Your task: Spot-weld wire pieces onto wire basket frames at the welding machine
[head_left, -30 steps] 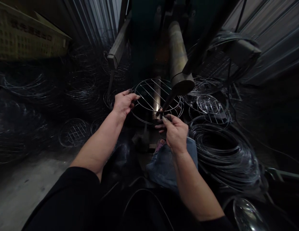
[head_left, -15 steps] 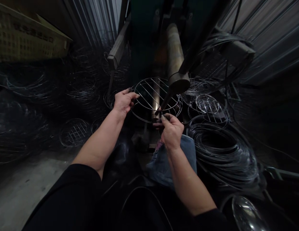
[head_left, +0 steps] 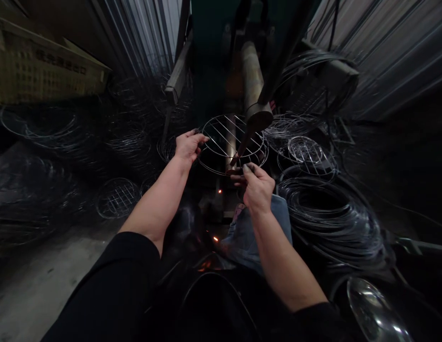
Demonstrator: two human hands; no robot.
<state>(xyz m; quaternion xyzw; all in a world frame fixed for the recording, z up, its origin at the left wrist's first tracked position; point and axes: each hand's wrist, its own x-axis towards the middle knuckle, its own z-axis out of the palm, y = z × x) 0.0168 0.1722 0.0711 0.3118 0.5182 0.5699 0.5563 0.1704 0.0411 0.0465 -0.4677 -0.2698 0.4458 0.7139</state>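
Observation:
A round wire rack (head_left: 218, 124) with parallel bars and a second ring below it is held level between my two hands. On its left rim, my left hand (head_left: 190, 148) is closed in a pinch. At the near right edge, my right hand (head_left: 258, 186) is pinched too, its fingertips dark and partly hiding the wire. The rack's near rim sits between the lower metal cylinder (head_left: 230, 164) of a machine and a slim rod-like electrode (head_left: 244, 142) under the upper cylinder (head_left: 254, 85). Small orange sparks (head_left: 215, 239) glow below the rack.
Right of me lies a large coil of wire (head_left: 324, 223), with finished-looking round racks (head_left: 306, 151) behind it. Stacked wire rings (head_left: 130, 142) and a grid rack (head_left: 118, 197) are on the left, below a yellow crate (head_left: 57, 71). A blue cloth (head_left: 277, 228) hangs under my right hand.
Orange sparks have appeared below the rack and near my lap. The view has shifted slightly; both hands keep their pinch on the rack.

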